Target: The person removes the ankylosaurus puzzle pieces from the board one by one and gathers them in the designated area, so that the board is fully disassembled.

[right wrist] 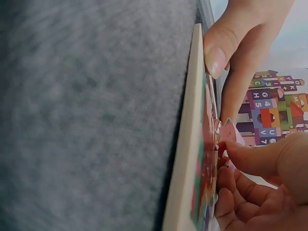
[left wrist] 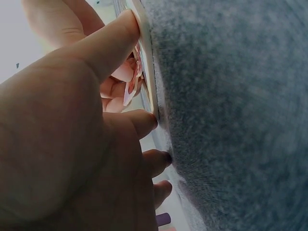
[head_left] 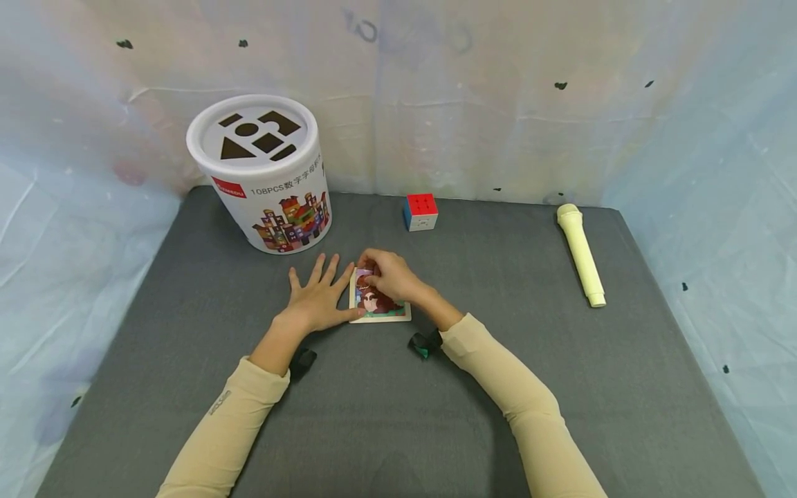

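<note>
Cream-edged board [right wrist: 187, 144], brown picture [head_left: 382, 304], right grip [head_left: 389, 275] pinching pink piece [right wrist: 232, 132] (left grip [head_left: 313, 304] splayed)

Table [head_left: 349, 408]: grey, cloth-textured top.
Back left: white tub [head_left: 268, 183], upright, shape cut-outs in lid.
Back, right of tub: puzzle cube [head_left: 421, 211], red face up.
Far right: pale yellow microphone-shaped stick [head_left: 582, 256], lying lengthwise.
Middle: picture board [head_left: 387, 315], picture upward.

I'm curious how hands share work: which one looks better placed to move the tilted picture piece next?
Probably the right hand: its thumb and fingers pinch the piece over the picture board. The left hand is spread, its thumb touching the board's edge, so it seems suited to steadying.
</note>
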`<state>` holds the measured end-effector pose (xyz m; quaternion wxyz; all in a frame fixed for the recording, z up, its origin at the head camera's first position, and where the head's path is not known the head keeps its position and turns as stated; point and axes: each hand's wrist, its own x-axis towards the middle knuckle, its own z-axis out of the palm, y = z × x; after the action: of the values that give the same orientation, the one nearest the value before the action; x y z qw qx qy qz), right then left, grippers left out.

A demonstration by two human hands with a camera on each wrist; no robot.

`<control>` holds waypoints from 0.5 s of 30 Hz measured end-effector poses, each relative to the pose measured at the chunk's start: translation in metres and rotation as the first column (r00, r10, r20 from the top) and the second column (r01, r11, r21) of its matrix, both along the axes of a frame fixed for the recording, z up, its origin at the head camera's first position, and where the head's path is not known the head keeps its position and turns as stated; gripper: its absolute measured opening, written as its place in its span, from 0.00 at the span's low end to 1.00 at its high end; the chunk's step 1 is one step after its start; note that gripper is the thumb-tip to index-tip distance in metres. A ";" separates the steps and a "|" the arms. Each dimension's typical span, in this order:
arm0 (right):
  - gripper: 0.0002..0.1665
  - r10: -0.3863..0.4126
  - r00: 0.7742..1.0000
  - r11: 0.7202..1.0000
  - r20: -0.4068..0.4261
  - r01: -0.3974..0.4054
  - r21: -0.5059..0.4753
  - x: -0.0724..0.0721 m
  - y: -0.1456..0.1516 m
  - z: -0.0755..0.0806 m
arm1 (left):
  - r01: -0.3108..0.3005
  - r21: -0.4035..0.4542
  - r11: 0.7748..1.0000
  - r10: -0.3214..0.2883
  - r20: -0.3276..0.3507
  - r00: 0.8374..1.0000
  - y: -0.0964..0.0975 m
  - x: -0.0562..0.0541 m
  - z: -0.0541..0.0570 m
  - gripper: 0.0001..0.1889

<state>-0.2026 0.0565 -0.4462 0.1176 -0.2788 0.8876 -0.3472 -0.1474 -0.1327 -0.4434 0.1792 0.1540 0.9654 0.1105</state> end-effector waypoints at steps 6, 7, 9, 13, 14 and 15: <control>0.05 -0.001 0.999 0.999 0.032 0.002 -0.033 -0.004 0.004 0.001 | -0.005 0.011 1.000 0.005 -0.001 1.000 0.001 0.001 0.001 0.51; 0.04 0.007 0.999 0.999 0.046 -0.004 -0.052 -0.005 0.005 0.001 | -0.006 0.013 1.000 0.006 -0.001 1.000 0.001 0.001 0.001 0.51; 0.04 0.030 0.997 0.993 0.069 -0.022 -0.117 -0.007 0.007 -0.001 | -0.006 0.014 1.000 0.006 -0.002 1.000 0.001 0.001 0.002 0.51; 0.04 0.065 0.986 0.963 0.152 -0.022 -0.267 -0.012 0.013 -0.003 | -0.007 0.017 1.000 0.007 -0.002 1.000 0.001 0.001 0.002 0.52; 0.04 0.067 0.983 0.955 0.174 -0.012 -0.297 -0.012 0.014 -0.004 | -0.008 0.017 1.000 0.008 0.000 1.000 0.001 0.001 0.002 0.52; 0.04 0.065 0.977 0.947 0.204 0.004 -0.323 -0.013 0.015 -0.004 | -0.008 0.015 1.000 0.008 0.002 1.000 0.001 0.001 0.002 0.52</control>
<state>-0.2157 0.0716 -0.4497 0.1699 -0.2696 0.7972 -0.5129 -0.1464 -0.1320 -0.4415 0.1784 0.1513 0.9650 0.1186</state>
